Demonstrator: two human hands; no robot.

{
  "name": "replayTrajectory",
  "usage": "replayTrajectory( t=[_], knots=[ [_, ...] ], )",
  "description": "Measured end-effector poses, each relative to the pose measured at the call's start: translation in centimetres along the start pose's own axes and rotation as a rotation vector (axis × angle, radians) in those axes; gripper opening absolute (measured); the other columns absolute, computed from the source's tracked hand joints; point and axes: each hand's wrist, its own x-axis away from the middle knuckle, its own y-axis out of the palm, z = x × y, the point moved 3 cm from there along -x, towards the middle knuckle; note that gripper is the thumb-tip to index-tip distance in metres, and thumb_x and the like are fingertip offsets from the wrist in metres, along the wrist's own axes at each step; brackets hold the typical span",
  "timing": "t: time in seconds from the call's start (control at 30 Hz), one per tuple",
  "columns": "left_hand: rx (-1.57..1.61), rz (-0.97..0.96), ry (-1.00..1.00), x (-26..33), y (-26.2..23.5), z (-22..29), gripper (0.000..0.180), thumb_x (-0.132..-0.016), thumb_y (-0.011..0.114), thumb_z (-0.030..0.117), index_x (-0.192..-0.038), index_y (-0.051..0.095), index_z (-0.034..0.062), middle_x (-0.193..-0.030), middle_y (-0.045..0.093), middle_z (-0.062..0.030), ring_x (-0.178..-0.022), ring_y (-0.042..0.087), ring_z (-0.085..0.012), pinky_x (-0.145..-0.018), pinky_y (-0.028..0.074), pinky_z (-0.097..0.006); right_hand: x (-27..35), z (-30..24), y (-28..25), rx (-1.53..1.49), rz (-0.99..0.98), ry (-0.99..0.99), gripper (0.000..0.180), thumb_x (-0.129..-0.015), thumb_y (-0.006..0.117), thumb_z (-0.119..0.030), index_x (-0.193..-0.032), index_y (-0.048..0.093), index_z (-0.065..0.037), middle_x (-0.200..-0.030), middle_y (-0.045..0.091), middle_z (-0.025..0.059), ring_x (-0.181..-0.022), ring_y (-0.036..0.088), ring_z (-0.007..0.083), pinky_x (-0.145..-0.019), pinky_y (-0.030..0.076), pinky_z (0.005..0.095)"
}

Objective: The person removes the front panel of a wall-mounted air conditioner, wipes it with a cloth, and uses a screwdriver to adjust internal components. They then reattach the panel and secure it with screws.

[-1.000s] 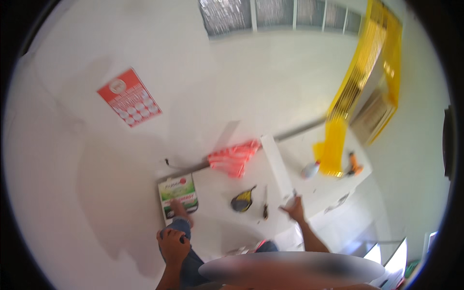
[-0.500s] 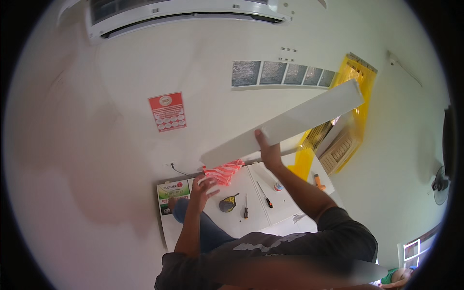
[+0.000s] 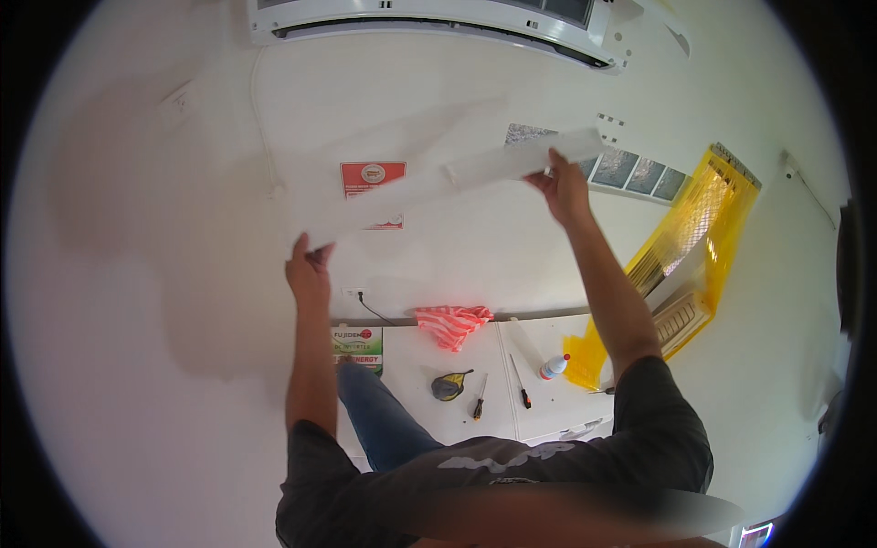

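Note:
A long white plastic panel (image 3: 429, 190) is held up slantwise in front of the white wall, blurred from motion. My left hand (image 3: 309, 268) grips its lower left end. My right hand (image 3: 560, 187) grips it near the upper right end. Both arms are stretched upward. Above the panel, a white wall-mounted air conditioner (image 3: 429, 20) runs along the top of the view.
Below me is a white table (image 3: 411, 361) with a red striped cloth (image 3: 452, 324), two screwdrivers (image 3: 478, 399), a white bottle (image 3: 553, 367), a black and yellow item (image 3: 448, 385) and a green box (image 3: 356, 347). A yellow strip curtain (image 3: 685, 247) hangs at the right. A red sign (image 3: 370, 175) is on the wall.
The panel has come up from the table to high in front of the wall and swung left. My left hand has taken its lower end. The view has tilted up toward the air conditioner.

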Motion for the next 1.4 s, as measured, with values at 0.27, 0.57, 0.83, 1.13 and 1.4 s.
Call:
replayTrajectory(
  t=[0.27,0.57,0.83,1.13,1.4],
  knots=[
    [-0.090,-0.223,0.055,-6.5,11.3,6.0,0.039,-0.103,0.060,0.009,-0.132,0.049,-0.0146,-0.126,0.064,-0.0223,-0.114,0.069,-0.0306,-0.105,0.060,-0.040,-14.0,-4.5,1.0,-0.039,-0.039,-0.159,0.040,-0.102,0.049,-0.005,-0.138,0.040,0.011,-0.135,0.053,0.0249,-0.112,0.065,0.0450,-0.097,0.062,0.0525],
    [-0.135,-0.291,0.037,-7.5,17.0,6.0,0.041,-0.106,0.056,0.011,-0.135,0.046,-0.0154,-0.132,0.060,-0.0241,-0.122,0.064,-0.0341,-0.114,0.053,-0.041,-16.8,-7.4,-0.3,-0.023,-0.052,-0.235,0.039,-0.103,0.044,-0.001,-0.139,0.038,0.012,-0.136,0.052,0.0255,-0.114,0.065,0.0431,-0.102,0.060,0.0530],
    [-0.158,-0.346,0.045,-8.4,18.2,5.4,0.038,-0.105,0.056,0.009,-0.132,0.049,-0.0159,-0.129,0.061,-0.0233,-0.120,0.065,-0.0319,-0.113,0.055,-0.040,-17.1,-8.1,-0.9,0.001,0.030,-0.256,0.040,-0.102,0.044,-0.001,-0.139,0.038,0.013,-0.135,0.052,0.0276,-0.113,0.065,0.0435,-0.100,0.061,0.0528],
    [-0.141,-0.354,0.065,-10.0,18.7,5.4,0.037,-0.103,0.057,0.007,-0.130,0.048,-0.0173,-0.127,0.061,-0.0251,-0.118,0.065,-0.0330,-0.112,0.055,-0.040,-16.7,-8.2,-0.8,-0.024,0.002,-0.282,0.040,-0.102,0.044,-0.003,-0.137,0.036,0.014,-0.133,0.052,0.0282,-0.111,0.066,0.0434,-0.098,0.062,0.0519],
    [-0.234,-0.339,-0.035,-19.6,24.2,7.6,0.038,-0.104,0.047,0.004,-0.130,0.041,-0.0229,-0.131,0.055,-0.0361,-0.123,0.061,-0.0449,-0.106,0.060,-0.043,-18.5,-7.3,2.0,-0.204,0.058,-0.242,0.034,-0.102,0.052,-0.007,-0.129,0.044,0.012,-0.120,0.057,0.0259,-0.108,0.066,0.0412,-0.096,0.064,0.0488]
  ],
)
